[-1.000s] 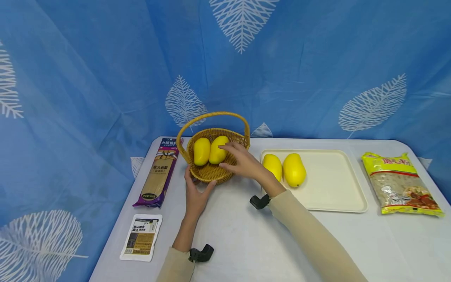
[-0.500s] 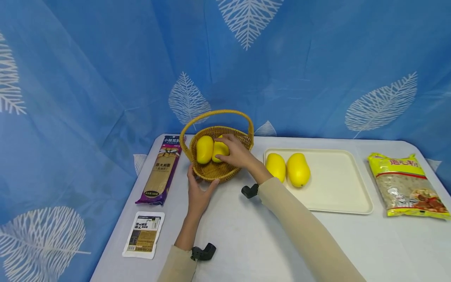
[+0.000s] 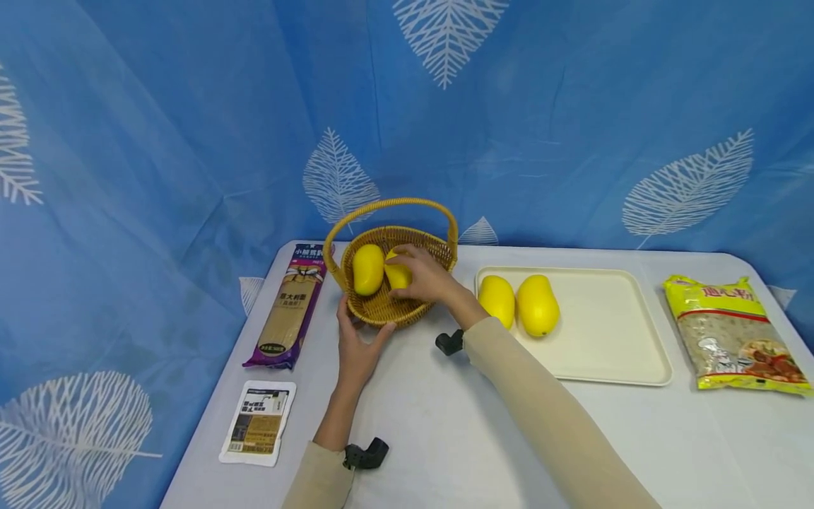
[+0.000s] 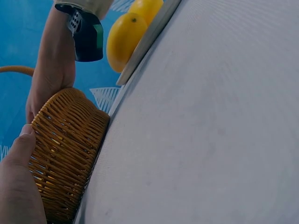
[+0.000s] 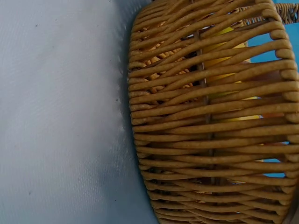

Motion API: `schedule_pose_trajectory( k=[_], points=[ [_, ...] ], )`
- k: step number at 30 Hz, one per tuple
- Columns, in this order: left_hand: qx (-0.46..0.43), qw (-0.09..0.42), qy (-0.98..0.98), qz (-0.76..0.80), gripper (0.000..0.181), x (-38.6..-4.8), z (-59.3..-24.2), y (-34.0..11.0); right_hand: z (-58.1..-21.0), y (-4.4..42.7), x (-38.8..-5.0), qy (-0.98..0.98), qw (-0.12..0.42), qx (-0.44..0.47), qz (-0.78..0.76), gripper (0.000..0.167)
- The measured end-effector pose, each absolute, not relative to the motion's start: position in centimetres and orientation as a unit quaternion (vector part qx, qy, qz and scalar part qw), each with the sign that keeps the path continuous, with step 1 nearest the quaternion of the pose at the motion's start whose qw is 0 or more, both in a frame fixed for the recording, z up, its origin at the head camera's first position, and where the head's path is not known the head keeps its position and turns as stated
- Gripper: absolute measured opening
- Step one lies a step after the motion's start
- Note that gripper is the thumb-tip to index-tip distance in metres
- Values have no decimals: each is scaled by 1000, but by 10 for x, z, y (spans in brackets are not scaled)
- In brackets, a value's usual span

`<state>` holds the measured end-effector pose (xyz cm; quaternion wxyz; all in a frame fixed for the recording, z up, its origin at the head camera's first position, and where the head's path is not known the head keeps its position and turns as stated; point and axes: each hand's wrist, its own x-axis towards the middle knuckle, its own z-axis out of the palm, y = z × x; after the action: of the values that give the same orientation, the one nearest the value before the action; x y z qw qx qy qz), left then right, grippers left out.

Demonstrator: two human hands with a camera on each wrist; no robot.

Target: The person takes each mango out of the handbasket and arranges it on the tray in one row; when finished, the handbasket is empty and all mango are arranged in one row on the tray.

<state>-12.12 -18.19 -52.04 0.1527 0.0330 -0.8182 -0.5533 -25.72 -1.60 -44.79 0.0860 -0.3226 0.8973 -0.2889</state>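
Observation:
A wicker basket with a tall arched handle stands at the back of the table, two yellow mangoes inside. One mango lies on the left of the basket. The other mango is partly hidden by my right hand, which reaches over the rim and grips it between thumb and fingers. My left hand holds the basket's near left side, its thumb against the woven wall in the left wrist view. In the right wrist view the basket wall covers most of that hand's work.
Right of the basket lies a cream tray bearing two more mangoes. A yellow bag of dry food is at the far right. A purple pasta packet and a small white packet lie on the left, near the table edge.
My right hand has moved left and further into the basket, and its fingers have closed on the right-hand mango. My left hand stays at the basket. The head view has shifted slightly.

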Motion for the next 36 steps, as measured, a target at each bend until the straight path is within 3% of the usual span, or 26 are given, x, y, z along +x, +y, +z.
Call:
schedule_pose_trajectory(
  k=[36],
  points=[
    [37,159,-825,-540,100,-120,-524,-181,-452,-15,-254,901,79,-319,-285,55]
  ],
)
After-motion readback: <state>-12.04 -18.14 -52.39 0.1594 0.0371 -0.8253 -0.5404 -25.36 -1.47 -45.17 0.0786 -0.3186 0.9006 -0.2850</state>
